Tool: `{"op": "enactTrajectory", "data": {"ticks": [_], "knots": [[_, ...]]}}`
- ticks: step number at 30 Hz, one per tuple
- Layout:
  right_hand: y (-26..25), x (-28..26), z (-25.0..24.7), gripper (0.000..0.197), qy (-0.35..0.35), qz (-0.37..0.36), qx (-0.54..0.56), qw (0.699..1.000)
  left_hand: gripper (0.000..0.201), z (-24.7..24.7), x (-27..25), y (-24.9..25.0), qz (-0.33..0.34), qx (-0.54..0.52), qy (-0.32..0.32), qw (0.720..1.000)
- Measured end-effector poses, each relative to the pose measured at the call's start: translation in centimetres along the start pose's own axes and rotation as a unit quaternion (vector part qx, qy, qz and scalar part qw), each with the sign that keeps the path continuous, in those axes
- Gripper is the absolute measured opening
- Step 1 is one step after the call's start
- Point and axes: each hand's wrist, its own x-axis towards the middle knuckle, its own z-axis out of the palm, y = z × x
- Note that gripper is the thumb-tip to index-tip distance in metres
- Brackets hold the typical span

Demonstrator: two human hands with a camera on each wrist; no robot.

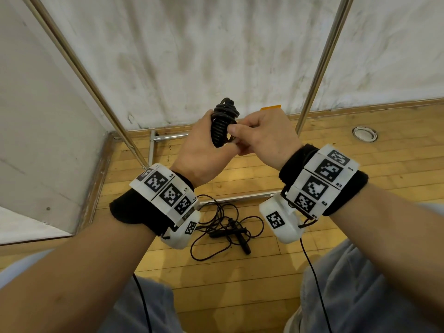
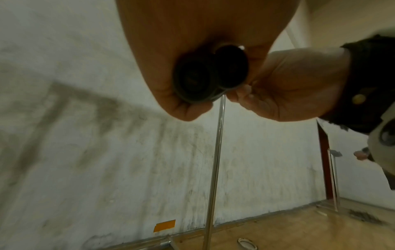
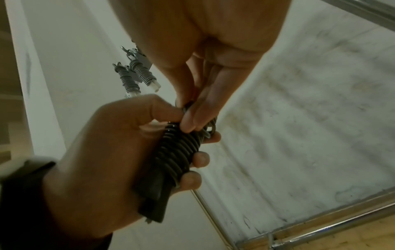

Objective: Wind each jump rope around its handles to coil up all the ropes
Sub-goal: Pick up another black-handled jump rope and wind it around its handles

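Note:
My left hand (image 1: pixel 204 143) grips a black jump rope bundle (image 1: pixel 222 123), its cord wound in tight coils around the two handles held side by side. The right wrist view shows those coils (image 3: pixel 177 152) with left fingers curled round them. My right hand (image 1: pixel 245 135) pinches the cord's end at the top of the coils, its fingertips (image 3: pixel 188 125) pressed against the windings. From the left wrist view I see the two round handle butts (image 2: pixel 211 72). A second black jump rope (image 1: pixel 228 229) lies loose and tangled on the wooden floor below my wrists.
A metal rack frame (image 1: pixel 319 66) stands against the stained white wall, with its base bars (image 1: pixel 240 197) on the floor. Two grey wound ropes (image 3: pixel 136 76) hang from a bracket on the left. A round floor fitting (image 1: pixel 364 133) sits at right.

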Motion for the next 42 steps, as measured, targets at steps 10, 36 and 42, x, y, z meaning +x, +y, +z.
{"op": "enactTrajectory", "data": {"ticks": [10,36,42], "knots": [[0.1,-0.1,-0.1,0.010,0.086,-0.111,-0.066,0.988,0.022,-0.3,0.2,-0.1,-0.007,-0.019,0.025,0.999],[0.7,0.3,0.1,0.009,0.082,-0.227,-0.140,0.960,0.034,-1.3,-0.2,0.6,0.024,-0.069,-0.011,0.997],[1.2,0.3,0.8,0.011,0.103,-0.196,-0.093,0.971,0.031,-1.2,0.1,0.7,0.036,-0.084,-0.008,0.996]]}}
